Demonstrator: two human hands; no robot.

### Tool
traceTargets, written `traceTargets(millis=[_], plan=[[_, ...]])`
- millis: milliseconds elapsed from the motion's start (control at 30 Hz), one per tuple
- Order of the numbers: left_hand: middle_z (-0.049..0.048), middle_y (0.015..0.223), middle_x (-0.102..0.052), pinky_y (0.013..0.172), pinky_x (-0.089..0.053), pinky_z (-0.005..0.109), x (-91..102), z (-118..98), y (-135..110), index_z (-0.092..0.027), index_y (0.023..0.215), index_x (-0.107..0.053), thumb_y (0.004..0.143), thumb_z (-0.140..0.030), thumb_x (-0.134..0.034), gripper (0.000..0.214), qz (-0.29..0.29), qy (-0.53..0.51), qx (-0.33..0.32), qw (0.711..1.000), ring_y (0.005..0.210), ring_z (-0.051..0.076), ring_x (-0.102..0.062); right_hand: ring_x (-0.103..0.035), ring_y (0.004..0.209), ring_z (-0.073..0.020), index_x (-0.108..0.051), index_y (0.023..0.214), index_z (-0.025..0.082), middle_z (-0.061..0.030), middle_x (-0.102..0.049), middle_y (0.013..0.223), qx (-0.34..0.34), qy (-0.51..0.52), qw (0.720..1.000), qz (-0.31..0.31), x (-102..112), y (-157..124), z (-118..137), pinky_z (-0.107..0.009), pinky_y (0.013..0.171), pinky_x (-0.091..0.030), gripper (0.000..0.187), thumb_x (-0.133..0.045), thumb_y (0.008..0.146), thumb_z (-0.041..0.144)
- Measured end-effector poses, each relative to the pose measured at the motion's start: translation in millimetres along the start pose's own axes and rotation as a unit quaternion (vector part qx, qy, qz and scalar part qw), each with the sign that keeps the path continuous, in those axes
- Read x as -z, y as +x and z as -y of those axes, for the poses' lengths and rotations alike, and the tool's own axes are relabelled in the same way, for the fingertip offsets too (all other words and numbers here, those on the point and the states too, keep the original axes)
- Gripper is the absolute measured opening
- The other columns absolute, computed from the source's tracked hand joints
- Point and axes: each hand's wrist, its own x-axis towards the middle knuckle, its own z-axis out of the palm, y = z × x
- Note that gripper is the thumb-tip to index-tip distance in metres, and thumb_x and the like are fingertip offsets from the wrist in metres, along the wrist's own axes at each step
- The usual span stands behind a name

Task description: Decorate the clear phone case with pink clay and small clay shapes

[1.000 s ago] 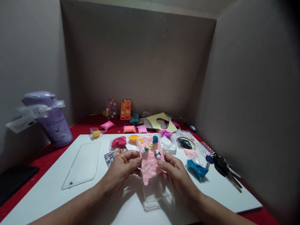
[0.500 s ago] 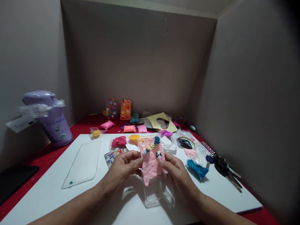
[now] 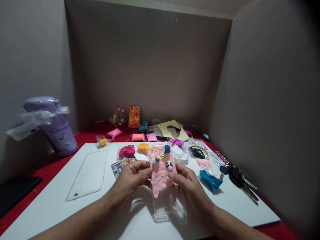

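Note:
A clear phone case [image 3: 163,210] is held tilted up between both hands above the white board [image 3: 50,213]. Pink clay [image 3: 160,181] covers its upper part, with a ragged lower edge. Pressed on the clay are a striped, twisted piece [image 3: 159,158], a blue clay lump [image 3: 167,149] and a small white cat-face figure [image 3: 169,165]. My left hand [image 3: 133,178] is closed on the case's left edge, thumb in front. My right hand [image 3: 187,181] grips the right edge, its thumb on the clay just below the cat face.
Another clear case [image 3: 88,175] lies at left. Clay packets, such as the blue one [image 3: 210,181] and magenta one [image 3: 126,151], surround the work. Scissors [image 3: 241,183] and rhinestone stickers [image 3: 220,158] are at right. A purple tumbler [image 3: 56,130] stands far left; decorated cases [image 3: 134,116] lean behind.
My right thumb has slid slightly down, uncovering more of the cat face's lower part. The case and my left hand have hardly moved.

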Motion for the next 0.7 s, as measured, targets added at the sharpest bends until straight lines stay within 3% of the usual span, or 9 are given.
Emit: traceTargets(millis=[700], plan=[[0.0051, 0.073, -0.064, 0.061, -0.051, 0.028, 3.9, 3.4, 1.8, -0.013, 0.082, -0.069, 0.076, -0.034, -0.07, 0.022, 0.008, 0.022, -0.014, 1.0, 0.064, 0.015, -0.06, -0.058, 0.079, -0.0179, -0.065, 0.092, 0.018, -0.0062, -0.065, 0.089, 0.009, -0.012, 1.0, -0.002, -1.1, 2.1, -2.2, -0.027, 0.068, -0.045, 0.024, -0.066, 0.076, 0.035]])
